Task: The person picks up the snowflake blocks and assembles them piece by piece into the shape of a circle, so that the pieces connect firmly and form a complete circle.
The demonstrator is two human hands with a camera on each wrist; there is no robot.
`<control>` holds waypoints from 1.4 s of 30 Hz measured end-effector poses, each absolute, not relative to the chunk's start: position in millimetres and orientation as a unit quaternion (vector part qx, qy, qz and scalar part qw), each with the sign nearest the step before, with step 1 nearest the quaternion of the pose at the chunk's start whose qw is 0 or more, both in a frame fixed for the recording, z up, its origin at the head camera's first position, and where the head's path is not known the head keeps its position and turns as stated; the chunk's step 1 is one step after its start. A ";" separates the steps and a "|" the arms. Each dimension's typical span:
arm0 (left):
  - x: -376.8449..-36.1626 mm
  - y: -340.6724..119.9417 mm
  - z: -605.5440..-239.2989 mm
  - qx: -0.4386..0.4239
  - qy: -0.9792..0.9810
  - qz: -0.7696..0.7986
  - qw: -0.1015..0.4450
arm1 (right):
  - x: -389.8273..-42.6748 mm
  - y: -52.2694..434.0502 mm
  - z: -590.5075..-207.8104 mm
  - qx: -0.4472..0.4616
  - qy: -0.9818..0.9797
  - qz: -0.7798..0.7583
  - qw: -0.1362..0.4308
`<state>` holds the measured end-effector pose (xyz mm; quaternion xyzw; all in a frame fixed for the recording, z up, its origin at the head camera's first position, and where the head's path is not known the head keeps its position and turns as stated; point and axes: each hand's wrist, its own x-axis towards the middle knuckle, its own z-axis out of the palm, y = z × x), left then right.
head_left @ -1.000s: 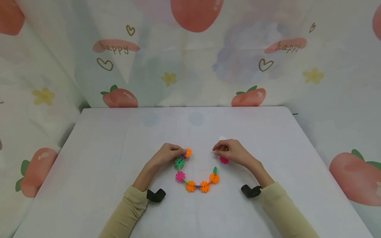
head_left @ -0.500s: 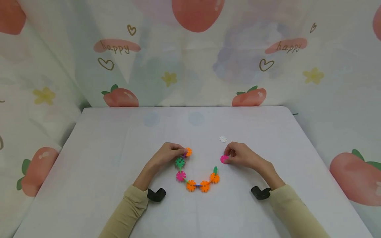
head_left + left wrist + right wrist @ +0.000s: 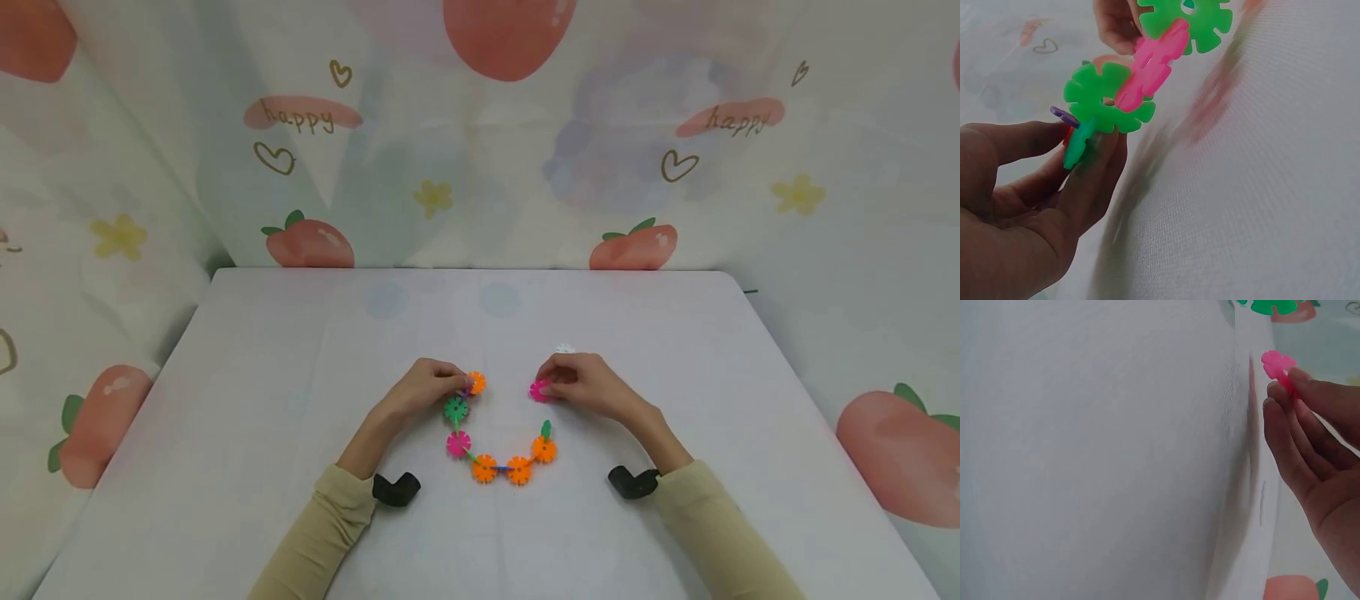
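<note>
A curved chain of plastic snowflake discs (image 3: 487, 450) lies on the white table (image 3: 300, 350), in orange, green and pink. My left hand (image 3: 420, 392) pinches its upper left end by the orange disc (image 3: 476, 382); the left wrist view shows the fingers (image 3: 1085, 181) around a green disc (image 3: 1107, 100) and a purple connector. My right hand (image 3: 581, 385) pinches a loose pink disc (image 3: 539, 390), also seen at its fingertips (image 3: 1285, 394) as the pink disc (image 3: 1277, 364). It is held above the chain's right end, an orange disc (image 3: 543, 449) with a green piece.
A white snowflake disc (image 3: 565, 348) lies on the table just behind my right hand. Black wrist camera mounts (image 3: 395, 489) show at both cuffs. A fruit-print curtain (image 3: 480, 133) surrounds the table on three sides.
My right hand picked the pink disc off the table and carried it left and a little up. The left hand and the chain stayed put.
</note>
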<state>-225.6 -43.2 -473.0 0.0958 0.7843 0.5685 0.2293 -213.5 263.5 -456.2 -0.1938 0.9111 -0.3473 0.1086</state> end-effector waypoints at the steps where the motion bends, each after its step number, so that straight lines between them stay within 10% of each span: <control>1: -225.8 -43.4 -473.5 0.096 0.784 0.568 0.230 | -214.0 260.9 -456.1 -0.192 0.911 -0.349 0.106; 36: -222.6 -39.5 -471.7 0.054 0.798 0.566 0.202 | -222.4 189.9 -447.1 -0.304 0.863 -0.402 -0.025; 42: -223.1 -41.9 -470.6 0.064 0.782 0.577 0.229 | -221.5 190.0 -448.0 -0.250 0.865 -0.435 0.020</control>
